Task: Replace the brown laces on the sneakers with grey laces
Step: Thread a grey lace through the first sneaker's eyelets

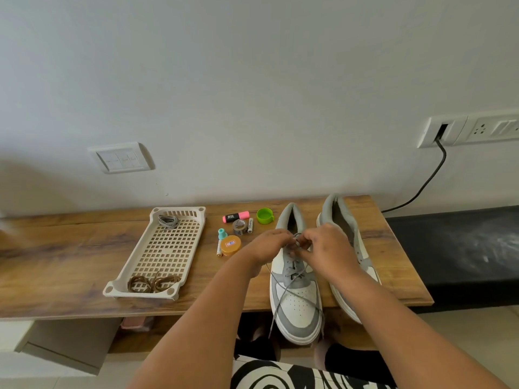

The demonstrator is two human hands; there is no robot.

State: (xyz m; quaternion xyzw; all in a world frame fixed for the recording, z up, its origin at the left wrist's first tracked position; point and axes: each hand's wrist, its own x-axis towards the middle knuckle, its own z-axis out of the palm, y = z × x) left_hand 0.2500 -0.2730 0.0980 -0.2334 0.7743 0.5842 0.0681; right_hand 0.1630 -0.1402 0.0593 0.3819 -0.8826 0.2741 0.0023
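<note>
Wooden worktop (pixel 84 248) against a pale wall. Near sneaker (pixel 295 299) points toe-first over the front edge, long axis running toward me. My left hand (pixel 269 245) and right hand (pixel 325 248) meet at its top eyelets, both pinching the grey lace (pixel 283 293). Brown laces (pixel 153 282) lie in the tray (pixel 165 248), left.

We made out little: a dark label on the pink highlighter (pixel 236 217) and a white sticker on the orange tin (pixel 230 244), left of the fingers, both unreadable.
</note>
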